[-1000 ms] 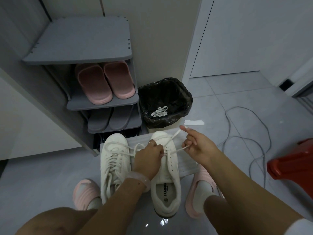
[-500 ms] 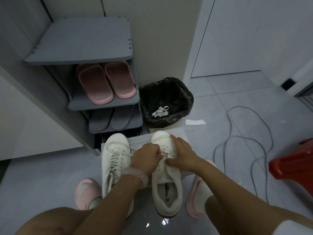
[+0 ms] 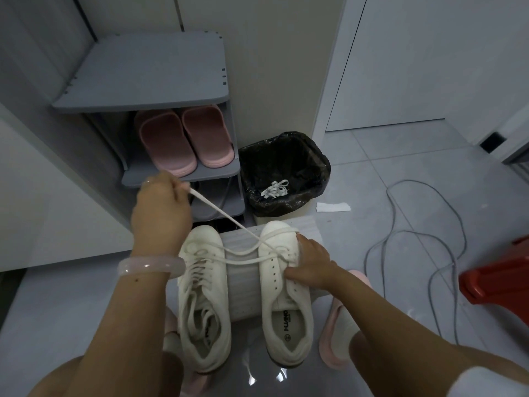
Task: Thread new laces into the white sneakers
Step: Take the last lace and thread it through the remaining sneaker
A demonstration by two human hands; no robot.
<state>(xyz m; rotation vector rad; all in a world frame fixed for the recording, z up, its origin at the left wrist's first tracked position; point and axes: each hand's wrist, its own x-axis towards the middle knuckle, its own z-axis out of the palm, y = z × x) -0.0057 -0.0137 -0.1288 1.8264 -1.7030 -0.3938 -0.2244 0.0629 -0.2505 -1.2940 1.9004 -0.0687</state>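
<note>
Two white sneakers stand side by side on a low grey platform (image 3: 243,279). The left sneaker (image 3: 204,305) is laced. The right sneaker (image 3: 286,299) has a white lace (image 3: 226,216) through its front eyelets only. My left hand (image 3: 160,207) is raised up and to the left, pinching one lace end and pulling it taut from the right sneaker. My right hand (image 3: 310,262) rests on the right sneaker's right side, fingers curled over its eyelet row. The other lace end drapes across to the left sneaker.
A grey shoe rack (image 3: 148,73) with pink slippers (image 3: 186,138) stands ahead. A black-lined bin (image 3: 283,173) holds old white laces (image 3: 274,189). A grey cable (image 3: 423,239) loops on the floor at right, next to a red stool (image 3: 498,273). A paper scrap (image 3: 333,207) lies nearby.
My left hand has left the right sneaker and drawn a lace end up and to the left until it is taut. My right hand has let go of the lace and settled on the sneaker's side.
</note>
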